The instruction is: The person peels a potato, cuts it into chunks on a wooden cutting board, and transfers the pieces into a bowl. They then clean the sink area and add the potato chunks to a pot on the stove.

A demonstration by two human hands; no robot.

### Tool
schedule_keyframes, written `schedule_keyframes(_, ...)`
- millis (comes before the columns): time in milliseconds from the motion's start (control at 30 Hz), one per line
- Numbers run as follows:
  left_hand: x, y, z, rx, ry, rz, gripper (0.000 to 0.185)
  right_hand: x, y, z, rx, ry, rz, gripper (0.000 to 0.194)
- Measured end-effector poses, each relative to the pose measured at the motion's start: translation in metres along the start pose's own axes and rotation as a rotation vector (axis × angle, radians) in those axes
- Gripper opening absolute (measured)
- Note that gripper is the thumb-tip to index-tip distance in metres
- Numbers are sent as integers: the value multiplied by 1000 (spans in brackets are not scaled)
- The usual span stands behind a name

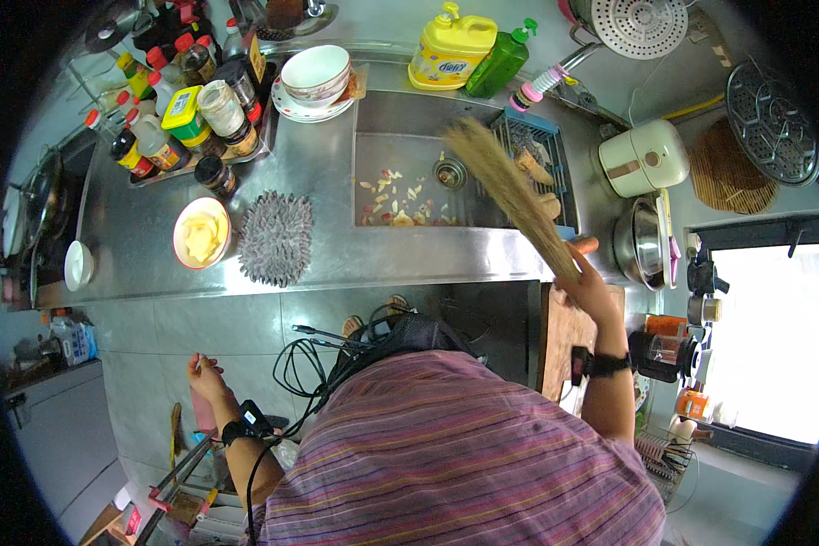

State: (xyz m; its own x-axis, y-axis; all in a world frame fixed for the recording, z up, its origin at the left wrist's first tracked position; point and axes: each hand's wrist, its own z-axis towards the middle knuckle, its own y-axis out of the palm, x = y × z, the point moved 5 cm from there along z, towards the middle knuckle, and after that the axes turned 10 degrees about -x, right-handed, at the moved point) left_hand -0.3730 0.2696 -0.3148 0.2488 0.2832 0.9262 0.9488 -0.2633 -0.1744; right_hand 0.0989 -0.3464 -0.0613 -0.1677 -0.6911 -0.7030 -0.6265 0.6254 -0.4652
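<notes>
My right hand [590, 290] is closed around the narrow end of a straw hand broom [512, 188]. The bristles slant up and left over the right side of a steel sink [399, 153], where they hide part of a blue drain basket [568, 170]. Food scraps [403, 217], some with red skin, are strewn over the sink floor, left of and below the metal drain strainer [449, 174]. Away from the counter, my left hand [206, 377] hangs low over the floor tiles, its fingers loosely bent and apart, with nothing visible in it.
Left on the counter are a bowl of peeled yellow pieces [203, 233], a grey chenille mitt [276, 239] and a tray of condiment bottles [198, 160]. Stacked bowls [316, 72] and a yellow detergent jug [450, 51] stand behind. A white cooker [643, 158] is right. Cables [304, 368] hang at my waist.
</notes>
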Motion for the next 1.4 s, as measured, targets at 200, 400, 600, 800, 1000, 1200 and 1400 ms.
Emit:
schedule_keyframes(200, 7, -24, -30, -5, 41, -1, 22, -74, 45, 126, -14, 180, -608, 60)
schedule_keyframes(400, -15, -81, -102, 171, 12, -4, 19, -66, 61, 214, 2, 176, -963, 41)
schedule_keyframes(600, -42, -97, -155, 303, -114, -61, 14, -83, 64, 214, -268, -35, -1020, 62)
schedule_keyframes(800, -25, -74, -156, 258, -94, -87, 16, -108, 55, 239, -9, -34, -1080, 56)
schedule_keyframes(1000, -5, -49, -148, 117, 13, 85, 22, -109, 94, 235, -337, -233, -1244, 57)
schedule_keyframes(1200, -16, -42, -156, 113, -68, 85, 23, -130, 34, 248, -142, -276, -1183, 53)
schedule_keyframes(1400, -4, -29, -157, 51, -39, 114, 21, -106, 123, 266, -391, -315, -1329, 63)
